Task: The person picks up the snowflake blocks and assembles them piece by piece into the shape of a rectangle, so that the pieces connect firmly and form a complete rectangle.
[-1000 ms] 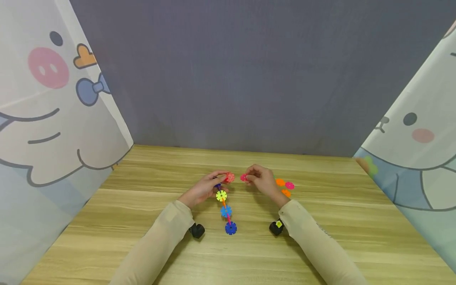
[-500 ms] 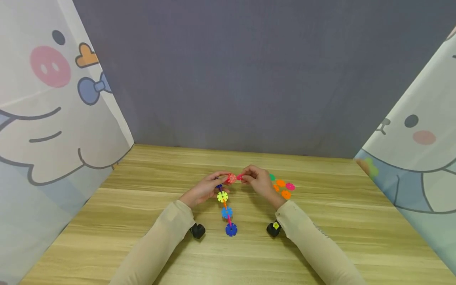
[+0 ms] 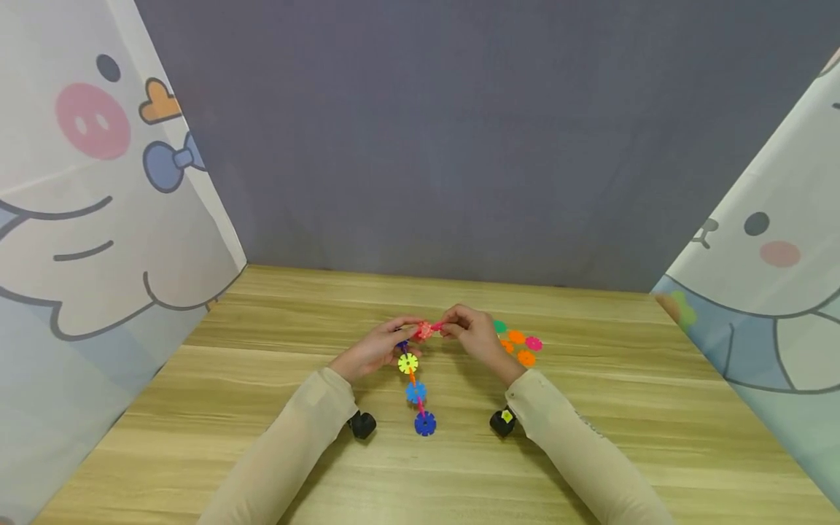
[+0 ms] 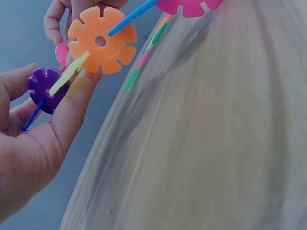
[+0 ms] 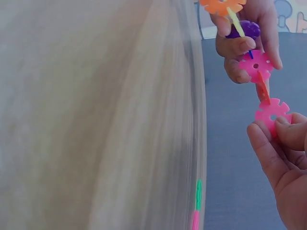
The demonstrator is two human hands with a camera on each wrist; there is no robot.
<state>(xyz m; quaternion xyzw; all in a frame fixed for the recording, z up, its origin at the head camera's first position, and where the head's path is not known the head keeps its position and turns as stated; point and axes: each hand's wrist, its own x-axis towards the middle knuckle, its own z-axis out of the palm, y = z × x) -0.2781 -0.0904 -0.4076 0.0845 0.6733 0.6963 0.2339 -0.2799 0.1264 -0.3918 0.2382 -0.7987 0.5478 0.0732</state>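
In the head view my left hand [image 3: 375, 350] holds a chain of notched plastic snowflake discs, which hangs down toward me past a yellow disc [image 3: 403, 363] and a light blue disc [image 3: 411, 392] to a dark blue disc [image 3: 420, 426]. The left wrist view has fingers around a purple disc [image 4: 37, 84], with an orange disc [image 4: 86, 28] beyond. My right hand [image 3: 479, 341] pinches a pink disc [image 5: 264, 113]. In the right wrist view, its slotted edge meets an edge-on red-orange disc [image 5: 263, 89] joined to another pink disc [image 5: 245, 66] on the chain.
Right of my right hand several loose discs lie flat on the wooden table [image 3: 262, 408], among them an orange disc [image 3: 526, 358], a pink disc [image 3: 534, 343] and a green disc [image 3: 500, 327]. A grey panel [image 3: 426, 146] stands behind the table.
The right hand has moved slightly left, bringing its pink disc from a gap away into contact with the chain's end. The left hand has stayed nearly still.
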